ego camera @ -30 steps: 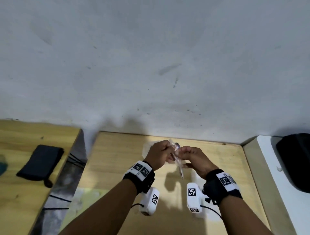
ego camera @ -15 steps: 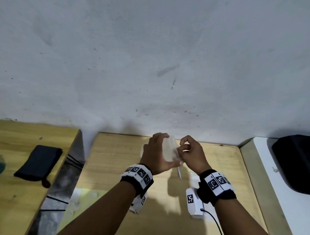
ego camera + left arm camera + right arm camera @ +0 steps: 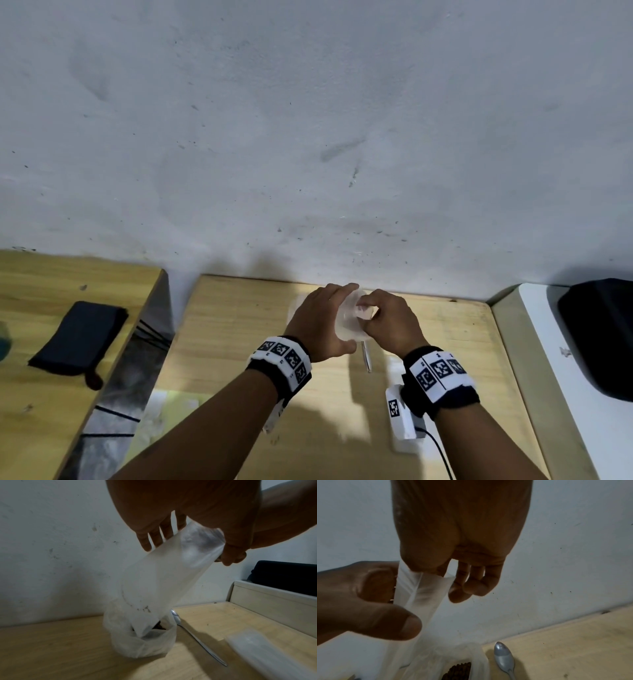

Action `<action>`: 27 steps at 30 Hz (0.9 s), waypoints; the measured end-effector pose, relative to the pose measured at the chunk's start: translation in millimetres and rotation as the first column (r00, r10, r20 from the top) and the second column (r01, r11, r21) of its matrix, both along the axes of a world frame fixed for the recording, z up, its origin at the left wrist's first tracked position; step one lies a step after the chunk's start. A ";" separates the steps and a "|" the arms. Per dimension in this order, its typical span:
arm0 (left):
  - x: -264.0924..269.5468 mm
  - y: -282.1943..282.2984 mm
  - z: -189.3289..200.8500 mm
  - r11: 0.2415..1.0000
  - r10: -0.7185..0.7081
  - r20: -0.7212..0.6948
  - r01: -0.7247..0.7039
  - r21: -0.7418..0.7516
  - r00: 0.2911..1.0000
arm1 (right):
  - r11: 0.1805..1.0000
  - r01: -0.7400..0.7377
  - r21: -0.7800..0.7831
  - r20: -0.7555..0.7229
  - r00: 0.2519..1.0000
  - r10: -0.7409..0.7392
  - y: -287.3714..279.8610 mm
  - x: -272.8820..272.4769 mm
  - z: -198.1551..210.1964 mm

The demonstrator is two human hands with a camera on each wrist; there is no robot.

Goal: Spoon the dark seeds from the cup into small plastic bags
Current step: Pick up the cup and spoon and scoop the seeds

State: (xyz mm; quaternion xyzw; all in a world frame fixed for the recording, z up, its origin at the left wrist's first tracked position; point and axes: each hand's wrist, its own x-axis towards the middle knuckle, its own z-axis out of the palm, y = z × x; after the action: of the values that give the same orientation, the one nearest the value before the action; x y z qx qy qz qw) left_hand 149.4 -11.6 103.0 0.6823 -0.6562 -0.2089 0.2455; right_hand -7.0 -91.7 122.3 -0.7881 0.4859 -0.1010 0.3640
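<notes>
A small clear plastic bag hangs between my two hands above the cup. My left hand holds it with fingers behind and thumb in front. My right hand pinches the bag's upper edge. The bag dangles with its bottom corner over the cup, which is lined with crumpled white plastic and holds dark seeds. A metal spoon lies on the wooden table right of the cup, in neither hand. In the head view the hands hide the cup.
More clear plastic lies on the table at the near right. The grey wall stands just behind the cup. A black pouch lies on the left table beyond a gap. A black bag sits on the white ledge at the right.
My left hand has turned and spread its fingers along the back of the bag. My right hand has shifted its pinch at the bag's top. The spoon has stayed put.
</notes>
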 end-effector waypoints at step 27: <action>20.9 22.5 -45.1 0.939 0.250 -0.211 -0.184 0.291 0.945 | 0.898 0.410 0.160 -0.416 0.853 -0.315 11.9 1.6 -118.1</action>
State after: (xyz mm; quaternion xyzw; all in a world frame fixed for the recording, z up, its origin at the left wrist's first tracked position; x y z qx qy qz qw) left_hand 170.3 10.9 57.9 0.7468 -0.5069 -0.3493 0.2517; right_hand -5.3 -79.8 4.2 -0.6352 0.6965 0.0465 0.3305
